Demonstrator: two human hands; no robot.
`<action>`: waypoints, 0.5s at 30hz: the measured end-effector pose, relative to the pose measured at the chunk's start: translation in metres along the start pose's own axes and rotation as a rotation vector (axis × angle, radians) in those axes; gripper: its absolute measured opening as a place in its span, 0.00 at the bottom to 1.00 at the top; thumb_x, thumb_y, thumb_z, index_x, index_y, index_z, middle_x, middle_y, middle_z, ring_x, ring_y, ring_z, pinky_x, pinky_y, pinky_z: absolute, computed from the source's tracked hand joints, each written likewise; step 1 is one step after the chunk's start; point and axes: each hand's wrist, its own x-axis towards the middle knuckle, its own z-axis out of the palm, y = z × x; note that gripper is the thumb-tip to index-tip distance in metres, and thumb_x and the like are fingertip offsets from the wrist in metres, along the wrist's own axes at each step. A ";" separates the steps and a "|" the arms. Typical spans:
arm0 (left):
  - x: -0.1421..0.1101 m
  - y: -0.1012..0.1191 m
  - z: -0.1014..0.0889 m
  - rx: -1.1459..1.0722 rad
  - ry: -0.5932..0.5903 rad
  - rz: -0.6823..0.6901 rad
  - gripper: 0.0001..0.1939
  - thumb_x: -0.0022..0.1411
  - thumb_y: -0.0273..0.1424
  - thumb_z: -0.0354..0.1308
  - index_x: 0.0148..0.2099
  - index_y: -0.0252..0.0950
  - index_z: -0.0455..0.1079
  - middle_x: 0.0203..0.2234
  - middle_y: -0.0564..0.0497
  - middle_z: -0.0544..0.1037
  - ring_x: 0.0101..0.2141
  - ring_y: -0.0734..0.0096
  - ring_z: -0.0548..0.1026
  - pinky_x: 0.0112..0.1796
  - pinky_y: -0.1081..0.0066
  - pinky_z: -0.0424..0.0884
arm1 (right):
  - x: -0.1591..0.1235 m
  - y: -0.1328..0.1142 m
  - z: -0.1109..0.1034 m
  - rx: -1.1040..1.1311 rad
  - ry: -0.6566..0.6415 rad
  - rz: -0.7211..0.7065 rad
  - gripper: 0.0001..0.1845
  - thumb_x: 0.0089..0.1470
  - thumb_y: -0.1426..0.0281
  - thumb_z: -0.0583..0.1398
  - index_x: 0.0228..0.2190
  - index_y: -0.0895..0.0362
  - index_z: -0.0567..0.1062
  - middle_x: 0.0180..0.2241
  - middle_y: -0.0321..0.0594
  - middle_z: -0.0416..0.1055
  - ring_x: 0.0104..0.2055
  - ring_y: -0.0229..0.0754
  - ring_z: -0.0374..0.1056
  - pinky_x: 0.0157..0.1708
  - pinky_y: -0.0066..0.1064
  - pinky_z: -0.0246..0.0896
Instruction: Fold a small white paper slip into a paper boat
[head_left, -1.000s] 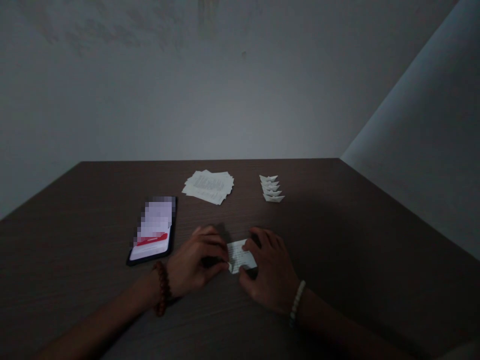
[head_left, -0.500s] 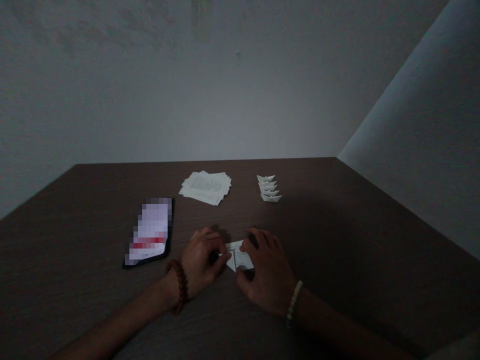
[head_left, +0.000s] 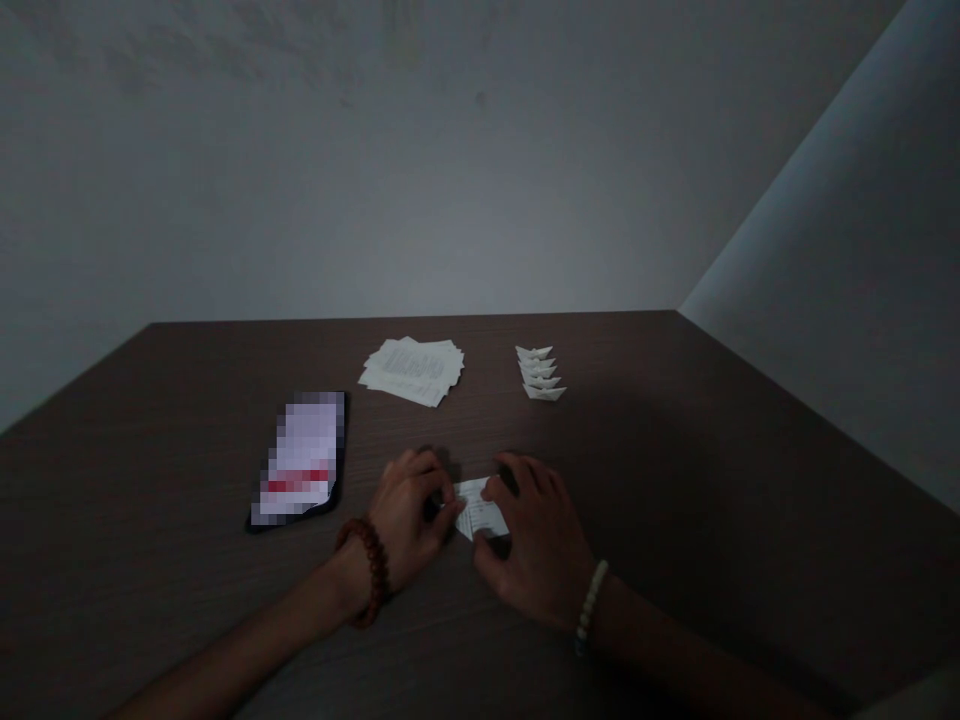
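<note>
A small printed piece of paper (head_left: 482, 510), folded at its left side, lies on the table between my hands. My left hand (head_left: 412, 507), with a brown bead bracelet at the wrist, pinches the paper's left corner between thumb and forefinger. From the right, my right hand (head_left: 536, 535) holds the sheet, thumb at the near edge and fingers at the far edge. The paper's right end is partly hidden under those fingers. A pale bead bracelet circles the right wrist.
Beyond my hands, a loose stack of printed paper sheets (head_left: 414, 370) lies on the brown table (head_left: 652, 450). Several folded paper boats (head_left: 544, 392) stand in a row to its right. A phone (head_left: 304, 455) with a blurred screen lies at the left. A wall (head_left: 420, 200) rises behind the table.
My left hand has shifted very slightly to the right with the paper's left corner, and the fold there looks flatter. My right hand stays nearly in place.
</note>
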 end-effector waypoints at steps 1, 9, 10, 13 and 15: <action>0.000 0.000 0.000 0.005 -0.006 0.000 0.06 0.57 0.29 0.55 0.28 0.36 0.67 0.30 0.50 0.70 0.35 0.62 0.66 0.37 0.63 0.60 | 0.000 0.000 0.000 -0.001 0.001 -0.002 0.16 0.46 0.66 0.60 0.39 0.56 0.69 0.52 0.47 0.60 0.55 0.53 0.53 0.54 0.47 0.48; 0.001 0.001 -0.002 0.003 -0.032 0.028 0.05 0.57 0.28 0.54 0.28 0.36 0.66 0.29 0.49 0.71 0.35 0.61 0.65 0.37 0.62 0.60 | 0.001 0.001 0.000 -0.004 0.016 -0.015 0.16 0.45 0.66 0.60 0.38 0.56 0.70 0.51 0.47 0.61 0.54 0.53 0.54 0.53 0.47 0.49; 0.001 0.001 -0.002 0.000 -0.030 0.026 0.05 0.57 0.28 0.55 0.28 0.36 0.66 0.29 0.49 0.71 0.35 0.61 0.65 0.37 0.61 0.60 | 0.001 0.001 0.000 -0.005 0.016 -0.016 0.15 0.45 0.66 0.60 0.38 0.56 0.70 0.51 0.47 0.61 0.54 0.53 0.54 0.53 0.46 0.49; 0.002 0.001 -0.001 -0.001 -0.022 0.027 0.05 0.57 0.27 0.55 0.28 0.35 0.66 0.28 0.49 0.71 0.35 0.60 0.65 0.37 0.61 0.60 | 0.001 0.000 0.000 -0.011 0.013 -0.017 0.15 0.46 0.66 0.60 0.38 0.56 0.70 0.50 0.47 0.61 0.54 0.53 0.54 0.53 0.47 0.49; 0.002 0.001 0.000 0.002 -0.019 0.035 0.05 0.57 0.27 0.55 0.28 0.35 0.66 0.28 0.49 0.71 0.35 0.60 0.65 0.37 0.61 0.60 | 0.001 -0.001 -0.001 -0.019 0.011 -0.013 0.15 0.45 0.66 0.60 0.38 0.56 0.70 0.50 0.47 0.61 0.53 0.53 0.54 0.52 0.47 0.49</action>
